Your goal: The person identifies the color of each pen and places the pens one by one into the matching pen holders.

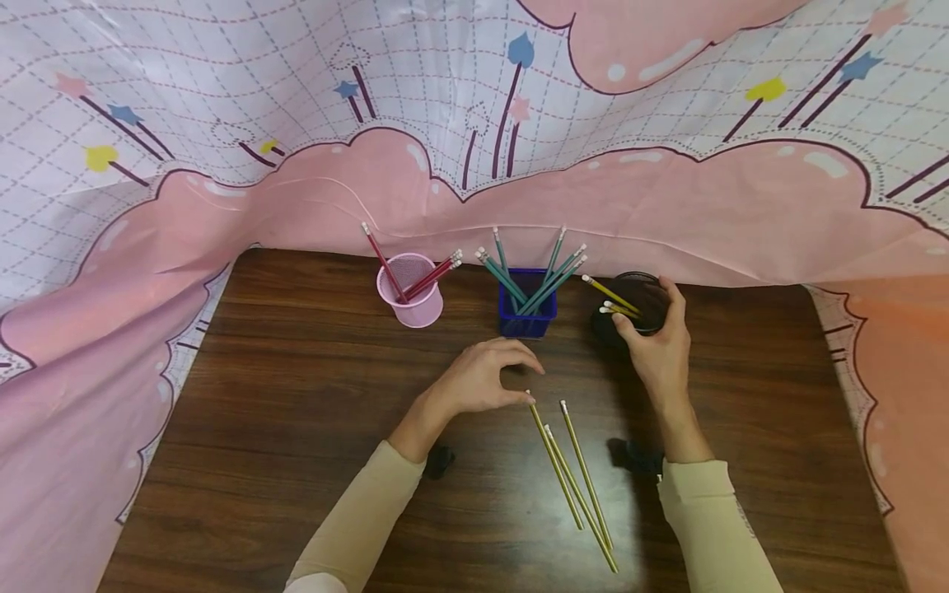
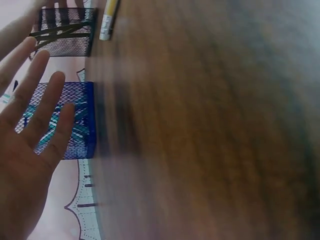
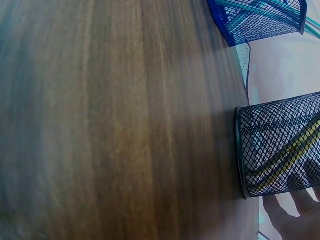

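Observation:
My right hand (image 1: 663, 350) grips a round black mesh pencil cup (image 3: 280, 145), thumb at the near side and fingers round the far right side. Several yellow pencils (image 1: 614, 292) with white erasers lean in it. Over the table, my left hand (image 1: 493, 375) is held with its fingers apart; the left wrist view shows them spread and nothing between them. Its thumb tip is right at the eraser end of one yellow pencil (image 1: 556, 461). Beside that one lie a second yellow pencil (image 1: 582, 499) and a third yellow pencil (image 1: 587, 476), erasers pointing away from me.
A square blue mesh cup (image 1: 526, 328) with several green pencils (image 1: 552, 284) stands left of the black one. Further left is a pink cup (image 1: 418, 313) holding red pencils (image 1: 433, 278). A patterned cloth (image 1: 474, 218) hangs behind the wooden table (image 1: 296, 395).

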A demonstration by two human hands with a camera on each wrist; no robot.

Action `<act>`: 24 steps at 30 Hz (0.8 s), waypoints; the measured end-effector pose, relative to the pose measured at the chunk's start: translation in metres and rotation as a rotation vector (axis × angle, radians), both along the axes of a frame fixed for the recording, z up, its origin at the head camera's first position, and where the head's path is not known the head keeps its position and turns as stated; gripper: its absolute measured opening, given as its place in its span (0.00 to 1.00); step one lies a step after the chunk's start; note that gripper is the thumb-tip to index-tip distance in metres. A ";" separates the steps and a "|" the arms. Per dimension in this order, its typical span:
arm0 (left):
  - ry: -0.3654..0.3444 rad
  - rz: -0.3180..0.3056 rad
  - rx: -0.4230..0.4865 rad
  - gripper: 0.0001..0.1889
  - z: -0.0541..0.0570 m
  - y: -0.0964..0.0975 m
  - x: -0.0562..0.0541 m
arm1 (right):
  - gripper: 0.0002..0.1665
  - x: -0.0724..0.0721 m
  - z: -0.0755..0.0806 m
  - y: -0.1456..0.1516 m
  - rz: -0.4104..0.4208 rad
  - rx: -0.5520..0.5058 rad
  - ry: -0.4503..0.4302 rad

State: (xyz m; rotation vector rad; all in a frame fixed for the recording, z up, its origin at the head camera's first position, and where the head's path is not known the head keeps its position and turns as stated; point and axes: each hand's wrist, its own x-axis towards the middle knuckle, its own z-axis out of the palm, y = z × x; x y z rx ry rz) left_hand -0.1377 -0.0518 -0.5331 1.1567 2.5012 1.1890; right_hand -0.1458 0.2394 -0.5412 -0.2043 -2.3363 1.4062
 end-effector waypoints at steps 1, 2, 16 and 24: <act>0.008 0.001 -0.028 0.21 -0.001 0.000 0.000 | 0.48 0.000 0.000 0.000 0.001 -0.002 0.000; 0.010 0.002 -0.051 0.21 -0.002 0.000 0.001 | 0.48 0.000 0.001 0.000 -0.001 0.000 -0.002; 0.071 -0.006 -0.197 0.17 -0.012 -0.001 0.006 | 0.48 0.001 0.000 -0.001 0.010 -0.007 -0.019; 0.064 -0.056 -0.204 0.16 -0.017 0.003 0.007 | 0.48 0.000 0.001 0.001 0.006 -0.008 -0.001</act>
